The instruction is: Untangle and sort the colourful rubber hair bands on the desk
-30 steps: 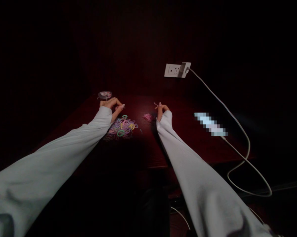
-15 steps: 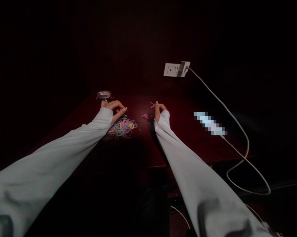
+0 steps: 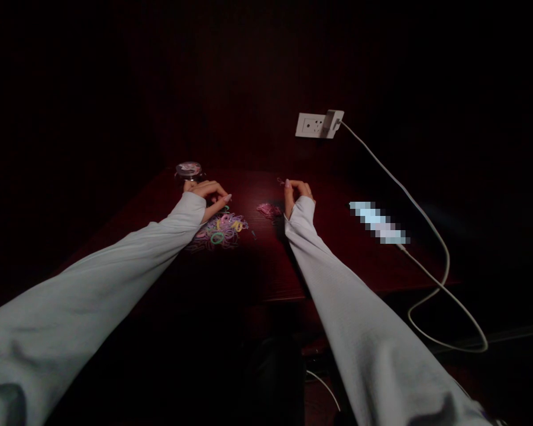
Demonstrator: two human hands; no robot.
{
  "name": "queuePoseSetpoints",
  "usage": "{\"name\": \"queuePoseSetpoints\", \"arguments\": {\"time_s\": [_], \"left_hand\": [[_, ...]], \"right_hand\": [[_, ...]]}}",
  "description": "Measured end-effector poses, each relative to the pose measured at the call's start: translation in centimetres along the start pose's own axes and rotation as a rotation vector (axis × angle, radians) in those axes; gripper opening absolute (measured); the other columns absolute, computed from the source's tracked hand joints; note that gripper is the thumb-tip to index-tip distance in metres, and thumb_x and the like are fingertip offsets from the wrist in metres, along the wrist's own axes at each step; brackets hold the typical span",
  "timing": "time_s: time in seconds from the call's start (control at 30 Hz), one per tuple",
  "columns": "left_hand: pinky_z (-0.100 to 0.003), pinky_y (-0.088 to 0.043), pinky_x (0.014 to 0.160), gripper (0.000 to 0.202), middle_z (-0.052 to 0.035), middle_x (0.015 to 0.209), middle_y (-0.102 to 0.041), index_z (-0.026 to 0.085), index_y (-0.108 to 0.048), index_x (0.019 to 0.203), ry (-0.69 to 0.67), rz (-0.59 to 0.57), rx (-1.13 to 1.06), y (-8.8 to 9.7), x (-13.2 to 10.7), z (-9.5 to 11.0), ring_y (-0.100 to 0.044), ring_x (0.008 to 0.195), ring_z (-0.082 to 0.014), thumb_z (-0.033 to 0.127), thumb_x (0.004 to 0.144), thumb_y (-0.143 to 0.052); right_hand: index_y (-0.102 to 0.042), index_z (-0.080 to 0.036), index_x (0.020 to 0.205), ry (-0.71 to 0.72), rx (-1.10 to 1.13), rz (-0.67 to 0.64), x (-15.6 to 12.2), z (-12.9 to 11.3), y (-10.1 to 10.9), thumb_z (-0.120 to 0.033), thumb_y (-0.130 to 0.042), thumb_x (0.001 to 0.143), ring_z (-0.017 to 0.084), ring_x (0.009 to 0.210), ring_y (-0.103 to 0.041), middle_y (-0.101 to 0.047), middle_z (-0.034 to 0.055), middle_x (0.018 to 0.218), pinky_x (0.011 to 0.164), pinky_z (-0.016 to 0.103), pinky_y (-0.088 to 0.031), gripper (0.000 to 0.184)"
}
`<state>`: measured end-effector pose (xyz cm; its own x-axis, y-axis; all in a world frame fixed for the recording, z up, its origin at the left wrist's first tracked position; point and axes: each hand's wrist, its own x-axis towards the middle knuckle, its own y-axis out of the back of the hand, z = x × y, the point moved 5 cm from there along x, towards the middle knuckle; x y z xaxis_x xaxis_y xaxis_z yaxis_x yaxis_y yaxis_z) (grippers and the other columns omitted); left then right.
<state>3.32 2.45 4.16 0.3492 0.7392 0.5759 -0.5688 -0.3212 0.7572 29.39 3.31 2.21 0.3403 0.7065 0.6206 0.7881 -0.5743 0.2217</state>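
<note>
Both my arms, in pale sleeves, reach across a dark red table. My left hand hovers with curled fingers just above a heap of small coloured rubber bands, beside a small round tin. My right hand is closed in a pinch, and a tiny thin band seems to poke out past its fingertips. It sits just right of a small pile of pink bands.
A white wall socket carries a charger plug. Its white cable runs down to a blurred-out device on the table's right side and loops off the edge. The surroundings are very dark.
My right hand has shifted slightly right and closed more, so the thin band at its fingertips shows less. My left hand has hardly moved.
</note>
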Motion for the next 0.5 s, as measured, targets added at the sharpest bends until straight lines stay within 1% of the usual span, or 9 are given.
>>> {"name": "queuePoseSetpoints", "arguments": {"time_s": [0.1,0.17,0.2,0.33,0.43,0.5], "left_hand": [[-0.042,-0.03,0.1,0.026,0.0012,0.085,-0.067,0.023,-0.065,0.087,0.009,-0.001,-0.003,0.0,0.0,0.0,-0.06,0.086,-0.0196,0.04,0.103,-0.054],[-0.043,-0.03,0.099,0.026,0.0007,0.084,-0.067,0.023,-0.065,0.086,0.003,0.006,-0.007,0.0,-0.1,0.0,-0.06,0.085,-0.0204,0.04,0.102,-0.055],[-0.044,-0.03,0.099,0.026,0.0004,0.084,-0.067,0.022,-0.065,0.086,-0.006,0.011,-0.01,0.0,-0.1,0.0,-0.061,0.085,-0.0205,0.04,0.102,-0.055],[-0.044,-0.029,0.099,0.028,-0.0003,0.084,-0.067,0.022,-0.068,0.087,-0.026,0.025,-0.016,0.1,-0.2,0.3,-0.061,0.086,-0.0207,0.04,0.103,-0.053],[-0.043,-0.029,0.1,0.029,0.0006,0.083,-0.068,0.023,-0.069,0.086,-0.011,0.031,-0.001,-0.2,0.0,0.1,-0.06,0.085,-0.0202,0.042,0.102,-0.054],[-0.043,-0.029,0.099,0.028,0.0012,0.081,-0.067,0.023,-0.068,0.082,0.015,0.037,0.009,-0.5,0.2,-0.4,-0.059,0.083,-0.0198,0.043,0.099,-0.055]], "right_hand": [[-0.073,-0.024,0.079,-0.174,-0.065,-0.032,0.2,1.6,-0.8,-0.043,-0.07,0.095,0.023,0.098,-0.058,-0.067,0.0022,0.089,0.101,0.042,-0.041,0.025],[-0.074,-0.024,0.077,-0.266,-0.102,-0.035,0.0,2.1,-0.8,-0.038,-0.071,0.094,0.025,0.102,-0.057,-0.07,0.0038,0.094,0.102,0.044,-0.04,0.021],[-0.075,-0.024,0.079,-0.289,-0.109,-0.035,-0.2,2.1,-0.8,-0.036,-0.07,0.094,0.025,0.104,-0.057,-0.072,0.0044,0.098,0.102,0.044,-0.04,0.02],[-0.077,-0.026,0.083,-0.318,-0.082,-0.032,-0.6,2.5,-0.4,-0.036,-0.063,0.096,0.025,0.106,-0.057,-0.075,0.005,0.106,0.101,0.043,-0.04,0.021],[-0.077,-0.026,0.083,-0.311,-0.025,-0.015,-0.5,3.3,-0.4,-0.038,-0.062,0.094,0.026,0.107,-0.057,-0.076,0.0055,0.106,0.103,0.045,-0.04,0.022],[-0.075,-0.026,0.08,-0.284,-0.016,-0.014,-0.3,3.7,-0.6,-0.041,-0.059,0.095,0.026,0.105,-0.057,-0.076,0.0054,0.103,0.103,0.046,-0.04,0.027]]}}
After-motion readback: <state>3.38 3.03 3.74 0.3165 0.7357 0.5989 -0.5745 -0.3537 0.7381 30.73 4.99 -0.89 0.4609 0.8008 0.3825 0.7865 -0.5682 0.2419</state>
